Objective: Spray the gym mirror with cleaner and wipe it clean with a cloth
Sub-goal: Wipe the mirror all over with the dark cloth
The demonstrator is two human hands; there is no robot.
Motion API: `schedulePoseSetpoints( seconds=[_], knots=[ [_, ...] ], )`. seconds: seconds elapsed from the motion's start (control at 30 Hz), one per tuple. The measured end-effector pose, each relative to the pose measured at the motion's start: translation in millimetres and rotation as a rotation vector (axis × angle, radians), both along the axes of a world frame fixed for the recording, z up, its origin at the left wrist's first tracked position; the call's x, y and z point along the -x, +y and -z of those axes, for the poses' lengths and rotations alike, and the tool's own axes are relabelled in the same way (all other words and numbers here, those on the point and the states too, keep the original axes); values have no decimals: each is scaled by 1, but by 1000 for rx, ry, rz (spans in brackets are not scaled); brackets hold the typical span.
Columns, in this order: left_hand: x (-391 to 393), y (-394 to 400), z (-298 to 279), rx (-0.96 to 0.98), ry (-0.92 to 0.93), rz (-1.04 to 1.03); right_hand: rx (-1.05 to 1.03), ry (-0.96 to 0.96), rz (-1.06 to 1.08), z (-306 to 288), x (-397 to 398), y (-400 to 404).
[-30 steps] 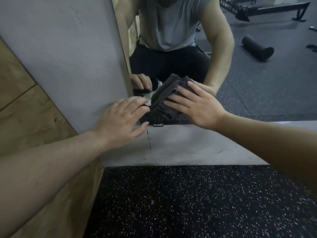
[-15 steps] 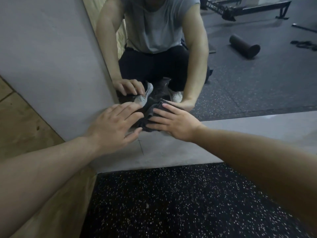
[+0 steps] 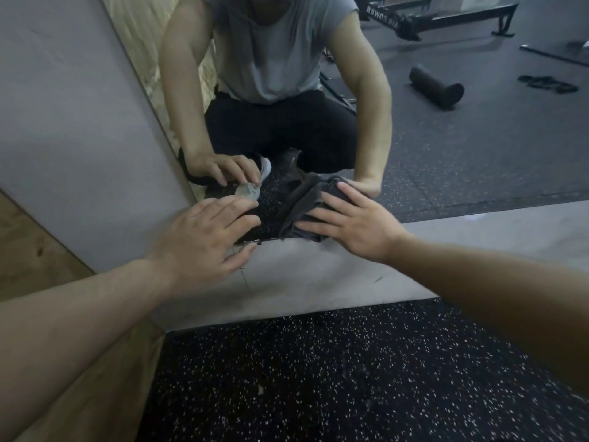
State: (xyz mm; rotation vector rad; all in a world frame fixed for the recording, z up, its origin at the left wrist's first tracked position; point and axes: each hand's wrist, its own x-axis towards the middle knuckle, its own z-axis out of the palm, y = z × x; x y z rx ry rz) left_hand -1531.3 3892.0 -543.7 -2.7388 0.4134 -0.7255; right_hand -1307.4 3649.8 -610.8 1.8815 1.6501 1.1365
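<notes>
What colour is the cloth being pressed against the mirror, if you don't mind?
Dark grey; the cloth shows best in the head view, under the right hand.

Dark grey cloth — bunched, pressed flat against the mirror — near its bottom edge.

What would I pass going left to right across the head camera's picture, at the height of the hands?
Pale wooden panel → grey painted wall → left hand, fingers flat at the mirror's lower edge → dark grey cloth → right hand pressing it.
</notes>
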Motion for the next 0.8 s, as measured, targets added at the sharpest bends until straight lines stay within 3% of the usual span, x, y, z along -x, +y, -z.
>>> schedulePoseSetpoints(
  seconds=[0.17,0.3,0.5,0.63,0.8],
  knots=[
    [3,6,-6,-13,-12,-15,-21,-24,-100,-13,33,64],
    [4,8,-22,-37,-32,-1,-129,24,-98,-43,30,60],
    [-2,7,-61,-58,-112,23,-565,73,-6,-109,-13,-4],
    [-3,12,-76,-85,-193,48,-943,194,157,-108,-32,-40],
    [4,25,-73,-103,-198,15,-1247,450,249,-88,0,14]
  ],
)
